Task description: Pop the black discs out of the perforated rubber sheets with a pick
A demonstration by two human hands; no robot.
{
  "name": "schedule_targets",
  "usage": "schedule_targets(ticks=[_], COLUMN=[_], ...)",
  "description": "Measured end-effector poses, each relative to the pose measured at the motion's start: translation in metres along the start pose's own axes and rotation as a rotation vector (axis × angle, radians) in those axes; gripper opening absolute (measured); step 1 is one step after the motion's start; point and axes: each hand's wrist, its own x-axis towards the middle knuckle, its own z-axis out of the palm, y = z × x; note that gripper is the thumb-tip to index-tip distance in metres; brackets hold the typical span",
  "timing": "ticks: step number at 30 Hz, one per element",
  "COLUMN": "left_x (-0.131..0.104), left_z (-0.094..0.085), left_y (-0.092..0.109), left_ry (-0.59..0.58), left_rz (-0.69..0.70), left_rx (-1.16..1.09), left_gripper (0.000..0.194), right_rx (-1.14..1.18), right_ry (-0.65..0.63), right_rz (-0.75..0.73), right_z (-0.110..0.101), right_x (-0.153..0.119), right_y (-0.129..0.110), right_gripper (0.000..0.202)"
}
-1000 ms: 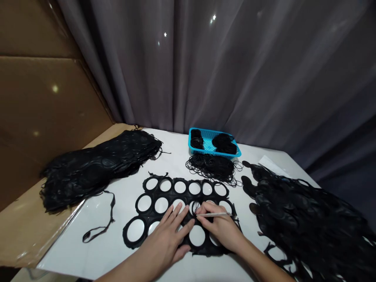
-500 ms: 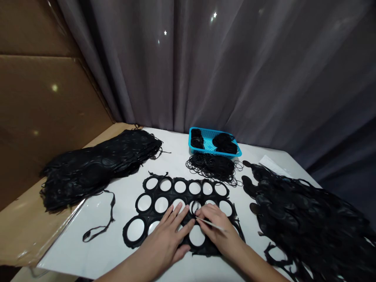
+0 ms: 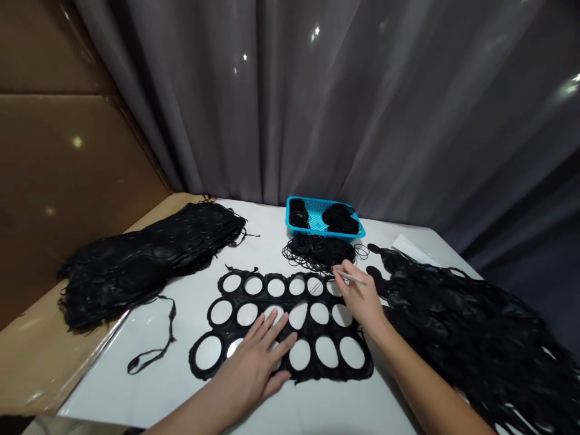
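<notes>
A black rubbery sheet (image 3: pixel 260 302) with rows of large round holes lies flat on the white table. My left hand (image 3: pixel 260 353) rests palm down on it, fingers spread, covering part of the middle and front holes. My right hand (image 3: pixel 360 299) pinches a thin pale pointed stick (image 3: pixel 351 277) above the sheet's back right corner. Its fingertips are at the near edge of a loose heap of thin black rings (image 3: pixel 319 252). Whether they also hold a ring is too small to tell. Fine dark lines cross one back-row hole beside this hand.
Behind the heap stands a blue plastic basket (image 3: pixel 289 226) holding bundles of black rings. A thick stack of black sheets (image 3: pixel 154 257) lies at left, near a loose black strip (image 3: pixel 171 320). Black scrap sheets (image 3: pixel 462 326) pile up at right, by a white paper (image 3: pixel 412 249).
My right hand has moved away from the middle row to the ring heap, still with the stick. The thin ring at the middle-row hole is gone from there. My left hand has stayed put.
</notes>
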Motion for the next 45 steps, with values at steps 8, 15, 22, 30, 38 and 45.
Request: schedule_targets(ticks=[8, 15, 22, 30, 38, 45], left_x=[-0.001, -0.018, -0.031, -0.032, -0.033, -0.033], left_z=[-0.005, -0.024, -0.017, -0.01, -0.009, -0.011], left_y=[0.001, 0.022, 0.033, 0.033, 0.031, 0.03], left_ry=[0.029, -0.011, -0.059, -0.007, 0.024, 0.017], left_rz=[-0.01, 0.098, 0.078, 0.067, 0.064, 0.048], left_rx=[-0.04, -0.095, -0.068, -0.057, -0.088, -0.1], left_gripper=[0.064, 0.049, 0.056, 0.061, 0.062, 0.063], right_rx=[0.033, 0.385, 0.473, 0.507, 0.311, -0.048], right_ry=[0.135, -0.344, -0.516, -0.5, -0.426, -0.129], right_rz=[0.152, 0.107, 0.061, 0.061, -0.262, -0.527], right_z=[-0.019, -0.016, -0.003, 0.002, 0.011, 0.015], right_x=[-0.004, -0.065, -0.119, -0.122, -0.136, -0.109], right_y=[0.015, -0.047, -0.068, -0.065, -0.061, -0.042], right_gripper=[0.018, 0.019, 0.014, 0.015, 0.011, 0.031])
